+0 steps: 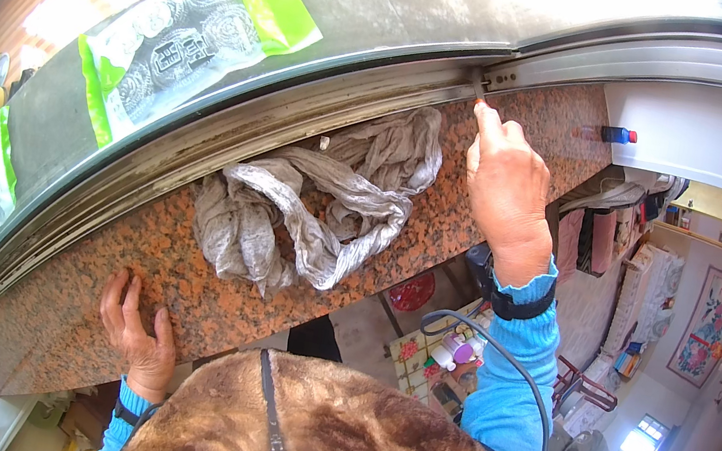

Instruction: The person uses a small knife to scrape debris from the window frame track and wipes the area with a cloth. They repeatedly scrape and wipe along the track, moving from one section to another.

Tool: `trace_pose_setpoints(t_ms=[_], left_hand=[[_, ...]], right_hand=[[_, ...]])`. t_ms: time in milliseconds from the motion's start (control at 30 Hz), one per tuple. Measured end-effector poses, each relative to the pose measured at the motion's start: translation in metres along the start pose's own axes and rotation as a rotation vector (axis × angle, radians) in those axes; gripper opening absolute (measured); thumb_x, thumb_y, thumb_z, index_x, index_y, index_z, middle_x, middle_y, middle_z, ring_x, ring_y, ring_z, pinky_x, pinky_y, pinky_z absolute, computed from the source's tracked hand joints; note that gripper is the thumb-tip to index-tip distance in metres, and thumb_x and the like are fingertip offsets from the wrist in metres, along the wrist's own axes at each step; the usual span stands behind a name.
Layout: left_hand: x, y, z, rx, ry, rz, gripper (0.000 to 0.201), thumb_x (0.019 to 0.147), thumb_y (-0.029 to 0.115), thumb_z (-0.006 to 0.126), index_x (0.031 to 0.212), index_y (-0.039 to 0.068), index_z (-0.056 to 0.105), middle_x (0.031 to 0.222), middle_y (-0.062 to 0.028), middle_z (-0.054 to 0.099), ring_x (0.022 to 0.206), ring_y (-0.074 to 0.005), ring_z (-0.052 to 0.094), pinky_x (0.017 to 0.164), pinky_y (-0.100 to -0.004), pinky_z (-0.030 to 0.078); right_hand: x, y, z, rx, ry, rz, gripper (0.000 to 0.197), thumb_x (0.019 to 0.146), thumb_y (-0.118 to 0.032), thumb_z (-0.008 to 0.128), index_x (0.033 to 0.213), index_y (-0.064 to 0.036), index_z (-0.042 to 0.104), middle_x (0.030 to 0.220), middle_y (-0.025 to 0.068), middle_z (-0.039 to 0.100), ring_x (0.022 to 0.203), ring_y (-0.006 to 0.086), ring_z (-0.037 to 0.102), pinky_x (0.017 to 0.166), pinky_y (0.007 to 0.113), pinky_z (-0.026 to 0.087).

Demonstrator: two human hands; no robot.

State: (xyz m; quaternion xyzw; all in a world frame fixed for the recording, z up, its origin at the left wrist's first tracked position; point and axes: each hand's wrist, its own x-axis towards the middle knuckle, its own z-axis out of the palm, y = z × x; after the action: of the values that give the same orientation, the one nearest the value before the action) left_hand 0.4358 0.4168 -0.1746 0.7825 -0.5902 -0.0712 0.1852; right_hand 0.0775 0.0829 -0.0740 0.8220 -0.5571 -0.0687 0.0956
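My right hand [507, 183] reaches to the far corner of the window track [301, 126], its fingers closed and the forefinger stretched along something thin with a bit of orange at the fingertip. Most of that thing is hidden, so its kind cannot be made out. My left hand [139, 327] lies flat on the speckled red-brown granite sill [107, 247], fingers a little apart, holding nothing. Between my hands a crumpled grey-white cloth [316, 209] is heaped on the sill against the track. Neither hand touches it. The track looks dirty, with a small pale bit on it.
Beyond the glass lie clear-and-green plastic packages [186, 47] on a grey ledge. A bottle [607, 133] with a red cap lies at the sill's right end. A cable [535, 376] runs along my right sleeve. Below stands a table [407, 351] with bottles.
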Motion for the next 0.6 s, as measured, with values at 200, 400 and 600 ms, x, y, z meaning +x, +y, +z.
trace_pose_setpoints(t_ms=[200,400,600], left_hand=[[0.000,0.000,0.000,0.001,0.003,-0.002,0.049,0.094,0.013,0.067,0.142,0.003,0.059,0.152,-0.0188,0.052,0.144,-0.0423,0.045,0.119,-0.0555,0.037],[0.001,0.001,-0.002,-0.001,0.000,-0.006,0.049,0.093,0.013,0.068,0.141,0.002,0.060,0.151,-0.0192,0.053,0.144,-0.0427,0.046,0.119,-0.0552,0.037],[0.002,0.001,-0.001,-0.011,0.013,-0.004,0.049,0.093,0.013,0.068,0.140,0.002,0.061,0.151,-0.0192,0.053,0.143,-0.0427,0.046,0.118,-0.0553,0.037]], right_hand=[[-0.003,0.005,-0.003,0.012,0.021,-0.006,0.046,0.094,-0.014,0.072,0.139,-0.0071,0.060,0.105,0.0199,0.067,0.096,0.0365,0.074,0.079,0.047,0.062],[0.002,-0.001,0.001,-0.017,0.013,0.023,0.043,0.094,-0.015,0.072,0.134,-0.0058,0.060,0.099,0.0194,0.068,0.088,0.0379,0.075,0.074,0.047,0.062],[-0.006,-0.018,-0.009,-0.019,0.028,0.014,0.039,0.094,-0.016,0.072,0.131,-0.0053,0.061,0.093,0.0180,0.070,0.086,0.0355,0.076,0.071,0.045,0.063]])
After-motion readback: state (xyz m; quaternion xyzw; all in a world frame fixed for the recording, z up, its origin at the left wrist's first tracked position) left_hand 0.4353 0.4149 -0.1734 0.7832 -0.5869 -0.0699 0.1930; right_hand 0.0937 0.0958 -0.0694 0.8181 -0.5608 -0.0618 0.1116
